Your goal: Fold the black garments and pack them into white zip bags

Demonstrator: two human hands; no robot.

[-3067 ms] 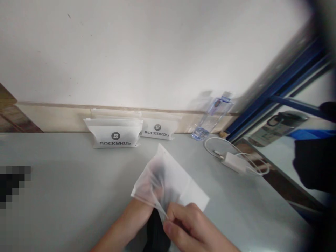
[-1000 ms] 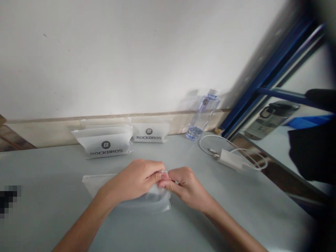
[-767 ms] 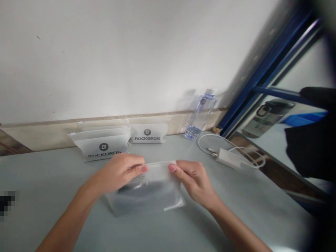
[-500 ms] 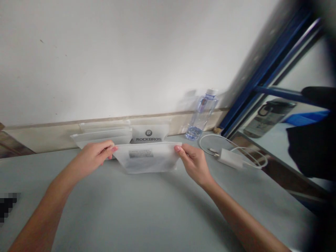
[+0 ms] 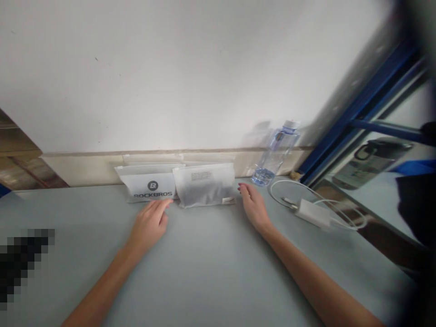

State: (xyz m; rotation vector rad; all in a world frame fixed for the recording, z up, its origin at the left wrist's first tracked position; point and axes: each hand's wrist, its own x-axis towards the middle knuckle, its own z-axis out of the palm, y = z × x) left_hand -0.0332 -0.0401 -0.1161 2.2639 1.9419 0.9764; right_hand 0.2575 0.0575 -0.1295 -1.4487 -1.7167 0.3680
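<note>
Two rows of frosted zip bags lean against the low tiled strip of the wall. At the front right stands a zip bag point(image 5: 204, 186) with small printed text and something dark inside. Left of it is a zip bag with a ROCKBROS logo point(image 5: 151, 184). My left hand point(image 5: 150, 222) hovers over the table just in front of the logo bag, fingers loosely curved and holding nothing. Beside the right edge of the front right bag is my right hand point(image 5: 254, 204), its fingers apart and empty. More bags behind show only their top edges.
A clear plastic bottle point(image 5: 275, 154) stands by the wall to the right. Near it a white power adapter point(image 5: 313, 213) lies with its looped cable. Behind the blue frame point(image 5: 354, 100) at right is a grey tumbler point(image 5: 371, 163). A pixelated dark patch covers the left.
The zip bag that both hands held by its top corners now leans at the front right of the row. Both hands have let go of it. The view has shifted left.
</note>
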